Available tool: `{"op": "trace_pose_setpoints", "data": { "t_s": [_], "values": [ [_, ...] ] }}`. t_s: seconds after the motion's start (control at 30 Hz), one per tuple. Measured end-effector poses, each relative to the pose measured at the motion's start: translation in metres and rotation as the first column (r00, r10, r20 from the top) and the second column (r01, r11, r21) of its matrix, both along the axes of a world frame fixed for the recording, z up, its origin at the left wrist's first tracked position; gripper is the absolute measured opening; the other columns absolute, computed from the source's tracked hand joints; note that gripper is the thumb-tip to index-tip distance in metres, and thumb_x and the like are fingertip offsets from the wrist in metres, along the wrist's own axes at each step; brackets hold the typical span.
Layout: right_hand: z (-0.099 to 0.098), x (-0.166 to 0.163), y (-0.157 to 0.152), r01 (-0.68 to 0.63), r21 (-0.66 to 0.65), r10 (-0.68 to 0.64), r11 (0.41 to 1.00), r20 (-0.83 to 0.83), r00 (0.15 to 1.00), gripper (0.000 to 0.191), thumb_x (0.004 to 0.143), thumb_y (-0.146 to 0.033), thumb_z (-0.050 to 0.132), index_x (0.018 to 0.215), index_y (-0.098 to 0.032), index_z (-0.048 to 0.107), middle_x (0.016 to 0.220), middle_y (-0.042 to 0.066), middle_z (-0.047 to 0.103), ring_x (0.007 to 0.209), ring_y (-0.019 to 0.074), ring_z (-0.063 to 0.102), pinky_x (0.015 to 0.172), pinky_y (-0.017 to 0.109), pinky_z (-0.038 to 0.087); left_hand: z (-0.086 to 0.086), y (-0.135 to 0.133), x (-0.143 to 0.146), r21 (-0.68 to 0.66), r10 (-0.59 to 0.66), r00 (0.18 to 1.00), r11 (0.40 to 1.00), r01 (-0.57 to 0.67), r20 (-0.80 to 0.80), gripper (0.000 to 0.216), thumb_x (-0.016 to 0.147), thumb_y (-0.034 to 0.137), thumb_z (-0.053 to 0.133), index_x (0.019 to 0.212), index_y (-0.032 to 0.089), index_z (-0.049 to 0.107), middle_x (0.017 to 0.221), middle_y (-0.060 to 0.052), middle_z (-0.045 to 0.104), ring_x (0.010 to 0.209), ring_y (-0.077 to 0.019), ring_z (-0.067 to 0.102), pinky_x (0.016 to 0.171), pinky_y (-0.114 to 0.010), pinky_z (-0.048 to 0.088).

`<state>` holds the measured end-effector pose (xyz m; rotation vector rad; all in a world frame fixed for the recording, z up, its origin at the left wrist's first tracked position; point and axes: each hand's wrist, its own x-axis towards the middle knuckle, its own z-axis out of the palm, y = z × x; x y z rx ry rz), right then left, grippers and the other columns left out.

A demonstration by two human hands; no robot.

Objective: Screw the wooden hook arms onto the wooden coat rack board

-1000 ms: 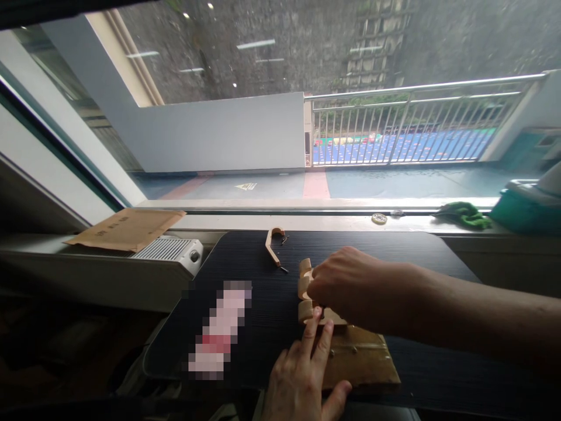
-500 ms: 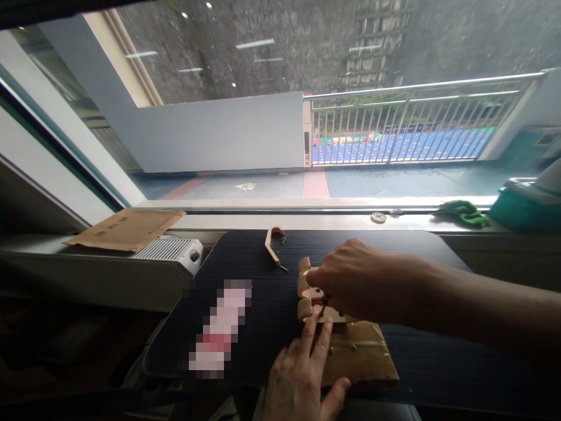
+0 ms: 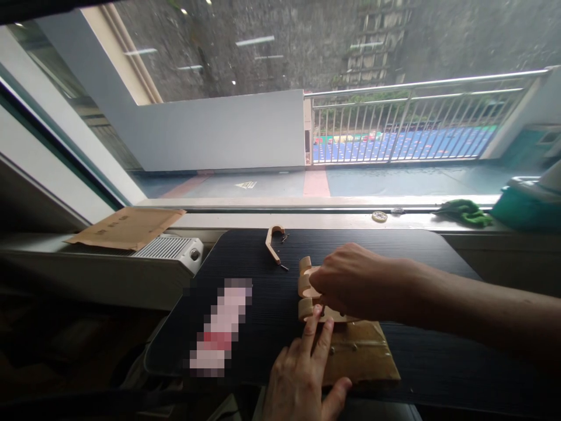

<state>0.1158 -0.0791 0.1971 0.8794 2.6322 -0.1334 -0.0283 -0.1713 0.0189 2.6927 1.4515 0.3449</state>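
Note:
On a brown wooden board [image 3: 363,356] at the table's near side stand pale wooden hooks [image 3: 305,309] in a row, their curved ends to the left. Stretched out and spread, my left hand [image 3: 302,371] presses its fingertips on the nearest hook and rests its thumb on the board. My right hand [image 3: 346,280] is closed in a pinch over the hooks, close to the left fingertips. A small dark piece shows below its fingers, too hidden to name. Farther back lies a loose wooden hook [image 3: 270,248] with small screws [image 3: 284,268] beside it.
The dark table [image 3: 245,251] stands against a window sill. A pink and white blurred item [image 3: 219,333] lies at its left. On the sill are a tape roll [image 3: 379,217] and a green cloth [image 3: 468,213]. A brown envelope [image 3: 131,225] lies on the radiator [image 3: 169,248].
My right hand has turned and dropped slightly, its fingers now lower over the hooks and covering more of the dark piece. My left hand stays in place.

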Motion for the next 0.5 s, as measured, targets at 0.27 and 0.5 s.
{"op": "trace_pose_setpoints", "data": {
  "t_s": [0.27,0.5],
  "values": [
    [0.011,0.005,-0.005,-0.005,0.003,0.005,1.0,0.023,1.0,0.008,0.074,-0.011,0.062,0.081,-0.014,0.064,0.07,0.004,0.065,0.065,0.0155,0.061,0.049,0.026,0.028,-0.002,0.0,0.001,0.008,0.025,1.0,1.0,-0.025,0.002,0.076,0.081,0.039,0.057,0.145,0.016,0.025,0.148,-0.017,0.028,0.111,-0.0304,0.057,0.082,-0.037,0.054],
    [0.004,-0.002,-0.006,-0.07,-0.041,0.072,0.997,0.05,0.996,0.011,0.073,-0.008,0.064,0.083,-0.013,0.065,0.074,0.005,0.065,0.069,0.0159,0.062,0.047,0.025,0.027,-0.003,0.002,-0.001,0.081,-0.011,1.0,0.997,0.01,0.005,0.081,0.081,0.042,0.058,0.146,0.014,0.019,0.146,-0.018,0.031,0.112,-0.0313,0.057,0.079,-0.036,0.055]
  ]
}}
